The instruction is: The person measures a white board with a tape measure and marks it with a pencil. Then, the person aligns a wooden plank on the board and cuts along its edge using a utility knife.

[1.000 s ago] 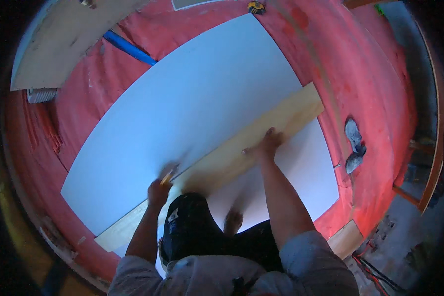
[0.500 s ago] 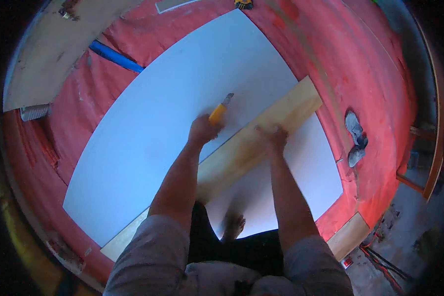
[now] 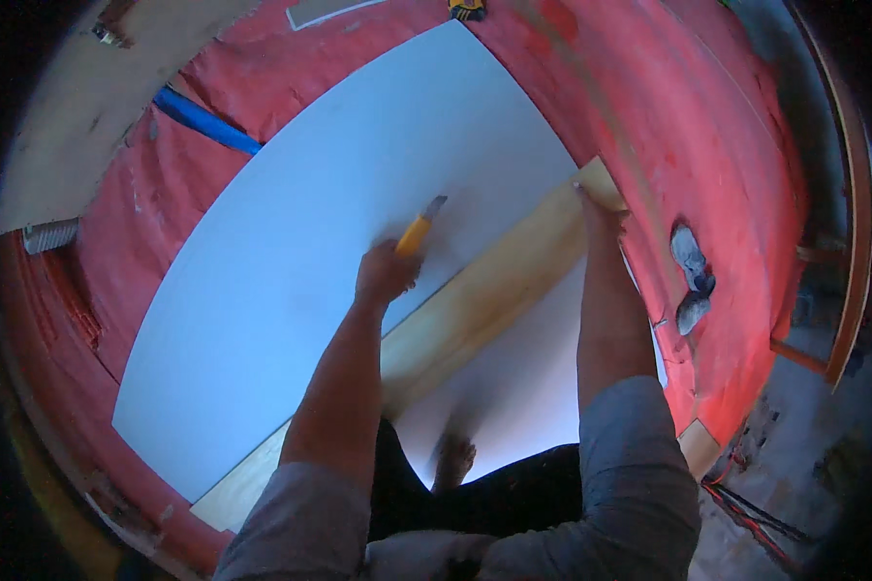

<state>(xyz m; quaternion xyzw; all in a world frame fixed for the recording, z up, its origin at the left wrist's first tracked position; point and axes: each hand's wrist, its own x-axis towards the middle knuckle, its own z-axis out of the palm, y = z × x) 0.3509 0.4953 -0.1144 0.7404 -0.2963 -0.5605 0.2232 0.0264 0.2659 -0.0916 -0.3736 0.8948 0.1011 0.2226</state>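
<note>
In my left hand (image 3: 386,274) is a yellow utility knife (image 3: 415,235), its blade end pointing up and away. The knife is over a large white sheet (image 3: 291,252) that lies on the floor. A long, pale wooden board (image 3: 484,288) crosses the sheet at a slant, from lower left to upper right. Near the board's far right end, my right hand (image 3: 603,215) grips it, thumb on top and fingers toward the end. My left hand is just beyond the board's far edge.
Red cloth (image 3: 707,126) spreads around the sheet. To the right lies a grey crumpled item (image 3: 690,257). A blue strip (image 3: 203,118) touches the sheet's far left edge. A yellow and black tool (image 3: 467,9) sits at the top corner. My foot (image 3: 452,463) is on the sheet.
My right hand has slid along the board from near its middle toward its far right end. My left hand, with the knife, has shifted slightly left and nearer.
</note>
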